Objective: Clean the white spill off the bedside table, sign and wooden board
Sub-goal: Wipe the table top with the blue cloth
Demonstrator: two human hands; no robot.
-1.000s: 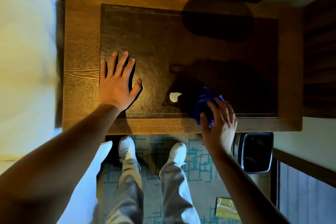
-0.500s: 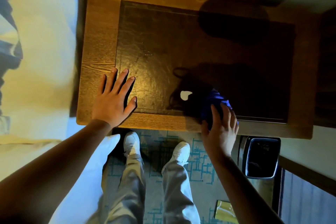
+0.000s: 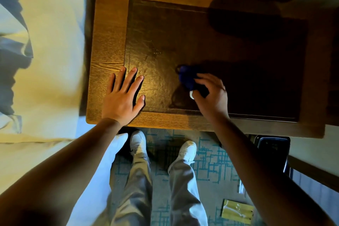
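Tabletop [image 3: 108, 46]: wood, open coarse grain, satin sheen under warm light.
Inset panel [image 3: 165, 38]: dark, leather-like, fine wrinkled texture, glossy highlights; stitched line along border.
Cloth [image 3: 186, 77]: blue fabric, soft, matt, crumpled.
Spill [image 3: 191, 95]: white, opaque, smooth, slight shine.
Bedding [image 3: 45, 60]: pale cloth, matt, creased.
Carpet [image 3: 211, 159]: low pile, matt, teal line pattern.
Trousers [image 3: 137, 185]: grey woven cloth, matt.
Shoes [image 3: 138, 140]: white, smooth.
Bin [image 3: 273, 148]: dark, glossy.
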